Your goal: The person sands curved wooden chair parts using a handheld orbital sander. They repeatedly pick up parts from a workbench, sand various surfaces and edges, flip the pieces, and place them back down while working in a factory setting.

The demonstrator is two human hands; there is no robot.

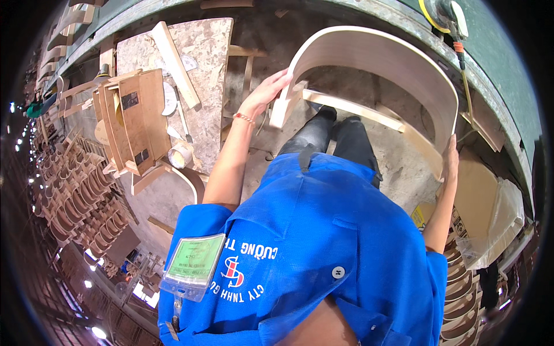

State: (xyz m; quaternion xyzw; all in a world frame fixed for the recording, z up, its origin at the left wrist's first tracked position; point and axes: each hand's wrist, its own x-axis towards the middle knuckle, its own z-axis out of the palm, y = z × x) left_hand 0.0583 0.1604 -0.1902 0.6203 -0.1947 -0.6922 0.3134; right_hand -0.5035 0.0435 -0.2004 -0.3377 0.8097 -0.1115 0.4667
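Observation:
A pale, U-shaped bent-wood chair frame (375, 43) is held between my two hands in front of my legs. Straight wooden rails (352, 108) join its ends at the lower side. On its left end rests my left hand (270, 92), the fingers pressed along the outer edge. My right hand (450, 160) grips the opposite end from outside, its fingers partly hidden by the wood. The curve bulges away from me, toward the workbench.
A green-topped workbench (502, 52) runs along the far side, bearing a sander (444, 17) with a hose. At left, a stained board (210, 52) carries a wood strip (176, 63), a wooden box (144, 115) and a cup (180, 155). Cardboard (476, 190) stands at right; curved parts (86, 202) fill the left.

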